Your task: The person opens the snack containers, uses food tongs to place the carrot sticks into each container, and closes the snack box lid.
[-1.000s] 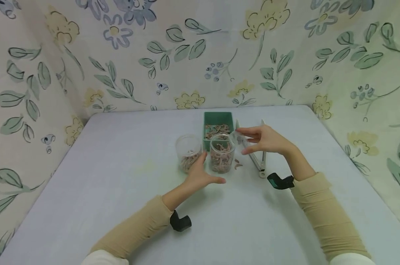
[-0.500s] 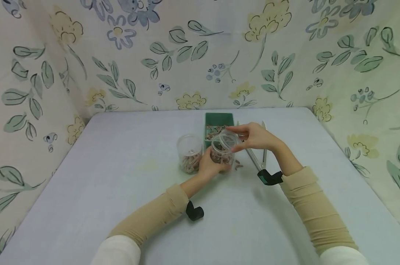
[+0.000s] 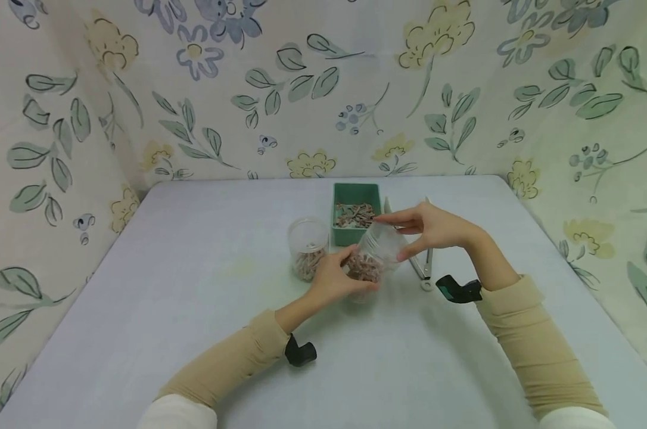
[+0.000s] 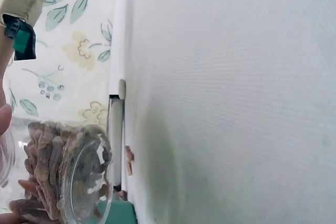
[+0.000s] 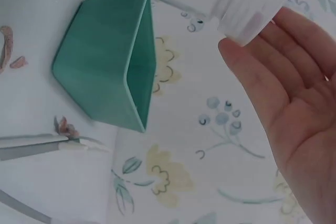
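Observation:
A clear jar [image 3: 365, 267] partly filled with brownish, twisted dried pieces is lifted off the table and tilted, mouth toward the upper right. My left hand [image 3: 334, 281] grips its body, thumb on the near side. At the mouth my right hand [image 3: 436, 229] pinches a clear lid [image 5: 260, 6] by its rim between thumb and fingers. The left wrist view shows the jar's round base [image 4: 86, 182] and the pieces inside, with only a little of my left hand. Whether the lid is seated cannot be seen.
A second clear jar [image 3: 307, 238], also part full, stands to the left. Behind is a green box [image 3: 355, 192] holding similar pieces. Metal tongs [image 3: 426, 271] lie at the right, partly hidden by my right hand. Loose pieces [image 5: 6, 45] lie on the table nearby.
My left hand has moved from between the jars to grip the right-hand jar. The jar has gone from upright to lifted and tilted, with the lid brought to its mouth.

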{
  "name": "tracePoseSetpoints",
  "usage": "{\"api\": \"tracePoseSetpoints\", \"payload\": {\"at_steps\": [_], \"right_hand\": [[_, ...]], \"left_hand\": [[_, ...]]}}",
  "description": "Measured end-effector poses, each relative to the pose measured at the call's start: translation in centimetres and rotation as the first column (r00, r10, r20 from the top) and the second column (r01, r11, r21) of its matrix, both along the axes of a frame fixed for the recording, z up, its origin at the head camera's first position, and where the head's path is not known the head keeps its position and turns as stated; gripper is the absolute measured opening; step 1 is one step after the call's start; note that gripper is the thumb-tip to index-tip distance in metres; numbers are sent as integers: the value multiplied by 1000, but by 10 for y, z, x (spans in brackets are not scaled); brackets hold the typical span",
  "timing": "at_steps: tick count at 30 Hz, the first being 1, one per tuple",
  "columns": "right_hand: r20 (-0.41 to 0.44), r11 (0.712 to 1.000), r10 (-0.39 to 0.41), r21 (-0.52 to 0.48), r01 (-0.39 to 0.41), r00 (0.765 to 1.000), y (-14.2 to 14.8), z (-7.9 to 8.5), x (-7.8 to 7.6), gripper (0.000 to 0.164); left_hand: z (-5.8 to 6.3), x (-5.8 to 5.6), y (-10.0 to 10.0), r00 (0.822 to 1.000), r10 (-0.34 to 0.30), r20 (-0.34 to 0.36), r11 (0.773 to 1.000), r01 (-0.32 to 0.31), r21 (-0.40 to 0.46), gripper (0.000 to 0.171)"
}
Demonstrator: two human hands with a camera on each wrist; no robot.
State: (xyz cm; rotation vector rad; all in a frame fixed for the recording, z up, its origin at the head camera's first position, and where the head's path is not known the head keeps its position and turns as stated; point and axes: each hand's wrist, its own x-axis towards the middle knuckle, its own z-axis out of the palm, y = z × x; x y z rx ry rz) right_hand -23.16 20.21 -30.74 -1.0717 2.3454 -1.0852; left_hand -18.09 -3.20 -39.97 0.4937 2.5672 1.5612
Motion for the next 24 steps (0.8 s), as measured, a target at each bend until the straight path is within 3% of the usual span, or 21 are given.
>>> {"api": "tracePoseSetpoints", "payload": {"at_steps": [6,12,17,21,24], "right_hand": [[-8,996,89,4,-89,996,1,6,9,73],[-11,992,127,2,-127,992,-1,8,13,73],[-26,998,66,15,-65,998,-4,8,17,68],[-39,996,-74,40,76,996,-10,6,22,63],[-43,979,-189,75,192,981,-18,3,28,61]], "left_hand": [[13,6,-10,988,-134,83,991,133,17,71],[21,9,-16,978,-192,80,981,191,10,71],[21,11,-15,990,-132,51,990,133,-35,73],[21,15,-9,999,-10,-35,993,6,-117,78],[18,15,-5,997,49,-62,988,-57,-143,79]]}}
